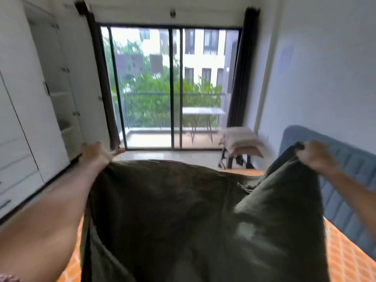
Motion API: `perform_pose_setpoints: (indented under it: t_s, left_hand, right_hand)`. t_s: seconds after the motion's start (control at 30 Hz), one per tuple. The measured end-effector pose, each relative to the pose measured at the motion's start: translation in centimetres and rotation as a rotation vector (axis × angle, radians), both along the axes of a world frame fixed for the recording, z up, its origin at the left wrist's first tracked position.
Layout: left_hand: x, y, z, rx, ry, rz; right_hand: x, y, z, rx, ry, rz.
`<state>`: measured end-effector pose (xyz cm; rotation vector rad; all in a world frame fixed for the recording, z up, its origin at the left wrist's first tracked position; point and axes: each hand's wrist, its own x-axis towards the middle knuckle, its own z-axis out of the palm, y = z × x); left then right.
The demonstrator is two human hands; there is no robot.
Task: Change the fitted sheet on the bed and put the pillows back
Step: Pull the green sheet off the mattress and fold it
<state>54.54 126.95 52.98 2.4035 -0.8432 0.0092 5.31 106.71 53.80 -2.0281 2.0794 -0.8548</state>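
- left hand (97, 153): arm stretched forward, gripping the top edge of the dark green sheet (173, 210) at its left corner; frame is motion-blurred, exact finger lay unclear.
- right hand (316, 155): raised on the other side, fingers curled round a bunched right corner of the same sheet.
- sheet: held up and spread between both hands, hanging in folds, lower part draping over the bed; blocks most of the mattress from view.
- mattress (345, 255): orange patterned surface, bare at the right edge and in a strip at the lower left beside the sheet.
- headboard (345, 180): blue padded, along the bed's right edge, against the wall.
- pillows (242, 141): pale stack on a dark-legged chair or stand past the bed's far right corner, well apart from the sheet.
- beyond the far edge: glass sliding door (173, 88) with dark curtains either side, balcony with a small desk (203, 111) outside.
- left side of room: white wardrobe (30, 108).
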Motion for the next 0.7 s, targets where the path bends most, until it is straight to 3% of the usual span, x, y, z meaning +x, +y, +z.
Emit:
perform_pose_setpoints:
  t_s: [0.13, 0.23, 0.33, 0.4, 0.53, 0.63, 0.7]
  left_hand:
    - [-8.3, -0.3, -13.2, 0.112, 0.341, -0.06]
    - [-14.6, -0.3, -21.0, 0.205, 0.639, -0.138]
    - [-20.4, 0.9, -25.9, 0.148, 0.925, -0.242]
    - [-24.3, 3.1, -26.5, 0.065, 1.01, -0.246]
    - [-29.6, 6.9, -26.9, -0.104, 1.232, -0.036]
    - [-31.2, 8.5, -27.4, -0.191, 1.228, 0.011]
    - [-31.4, 9.3, -27.7, -0.216, 1.034, -0.02]
  right_hand:
    - [2.4, 5.4, -15.0, 0.415, 0.074, 0.089]
    - [3.7, 11.4, -22.6, 0.534, 0.047, 0.159]
    - [4.6, 15.9, -25.7, 0.563, -0.053, 0.293]
    - [5.5, 18.9, -26.1, 0.58, -0.205, 0.348]
    - [7.4, 23.9, -27.7, 0.515, -0.419, 0.298]
    - [8.9, 26.7, -28.3, 0.491, -0.556, 0.212]
    - [9.5, 28.1, -28.1, 0.488, -0.63, 0.18]
